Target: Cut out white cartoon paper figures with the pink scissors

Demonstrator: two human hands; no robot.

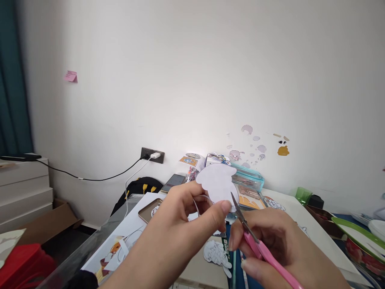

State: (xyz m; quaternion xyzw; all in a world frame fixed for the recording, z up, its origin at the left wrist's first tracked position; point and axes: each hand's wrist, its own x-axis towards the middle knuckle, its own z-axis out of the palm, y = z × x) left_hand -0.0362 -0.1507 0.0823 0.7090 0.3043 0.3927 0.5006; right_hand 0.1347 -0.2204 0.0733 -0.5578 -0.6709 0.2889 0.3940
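My left hand (192, 220) pinches a white paper cutout (218, 180) with a wavy outline, its thumb pressed on the lower edge. A thin curled strip of paper (197, 205) hangs beside the cutout near those fingers. In my right hand (273, 237) is a pair of scissors (264, 253) with pink handles. Their metal blades point up and left and touch or overlap the cutout's lower right edge; whether they grip the paper I cannot tell. Below the hands, a cut-out line drawing (217, 255) of a character lies on a beige surface.
Behind the cutout stands a clear teal pencil case (248, 176). A phone (173, 182) and a metal tray (148, 210) lie to the left. Paper shapes (261, 148) stick to the wall. A charger (155, 155) and cable run from the socket. Dishes (361, 237) sit at right.
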